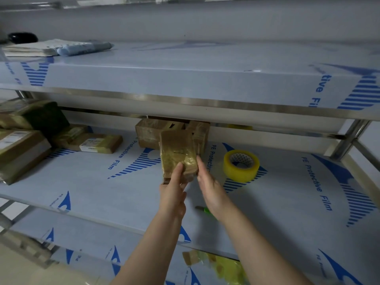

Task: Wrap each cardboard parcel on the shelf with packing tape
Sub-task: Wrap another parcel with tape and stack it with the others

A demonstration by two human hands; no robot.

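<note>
A small cardboard parcel point(177, 152), shiny with tape, is lifted above the middle shelf point(102, 182). My left hand point(173, 189) grips its near end, thumb on top. My right hand point(207, 182) touches the parcel's right edge with straight fingers. A roll of yellowish packing tape point(241, 165) lies flat on the shelf just right of my hands. Two more brown parcels point(151, 133) stand behind the held one, at the back of the shelf. Several parcels point(96, 142) are stacked at the left end.
A green-handled tool point(204, 210) lies on the shelf, partly hidden under my right wrist. The top shelf point(185, 75) overhangs the hands and carries papers and a blue packet point(82, 48) at the left. Crumpled yellow tape scraps point(222, 264) lie on the bottom shelf.
</note>
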